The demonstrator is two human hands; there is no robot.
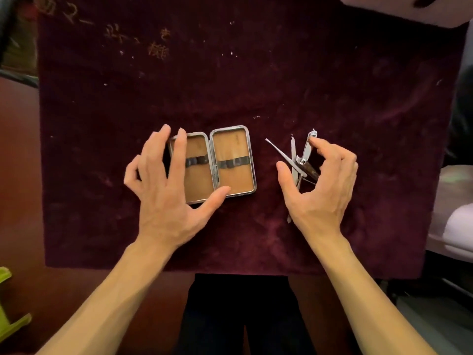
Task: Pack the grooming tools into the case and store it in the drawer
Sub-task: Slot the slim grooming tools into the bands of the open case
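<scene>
A small metal-rimmed case (231,152) lies open flat on a dark maroon velvet cloth (256,73). Both halves are tan inside, each with a dark elastic strap, and hold no tools. My left hand (166,190) spreads over the left half, fingertips at its far edge and thumb at its near edge. To the right lies a pile of steel grooming tools: a nail clipper (307,149), a pointed tweezer (277,151) and a brown-handled piece (311,171). My right hand (322,190) arches over the pile, index fingertip on the clipper, thumb apart from it.
The cloth covers a reddish-brown table (20,201). A white object (399,11) sits at the far right corner. More pale items (458,226) lie off the right edge, and a green plastic piece (7,316) is at the lower left. No drawer is in view.
</scene>
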